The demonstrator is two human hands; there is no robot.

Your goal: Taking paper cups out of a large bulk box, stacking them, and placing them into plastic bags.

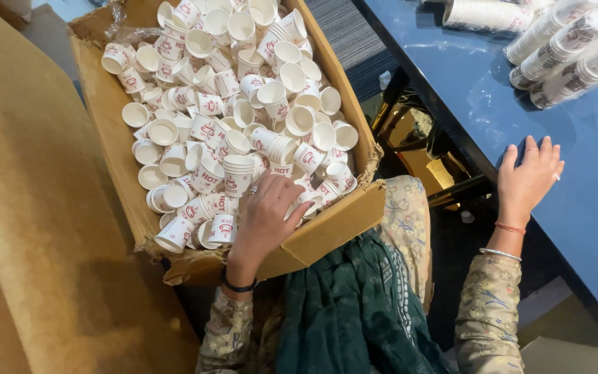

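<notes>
Nearest, the left hand [266, 216] reaches into the near end of the cardboard box [327, 232], its fingers [286, 192] spread and curled down over the loose paper cups [223, 125]. They press on the cups just beneath them and seem to be gathering a few, but whether any cup is truly gripped cannot be told, since the palm hides what lies under it. Small nested stacks [238, 173] stand just beyond the fingertips, and single cups lie touching the hand on both sides.

The right hand [526, 181] rests flat on the edge of the dark blue tabletop [590, 208], fingers straight and released, holding nothing.

Judging by the lay of things, most of the work is left: the box is heaped with loose, unsorted cups from the fingers to its far end. Well beyond the right hand, long finished stacks in clear sleeves [562, 48] lie on the tabletop.
</notes>
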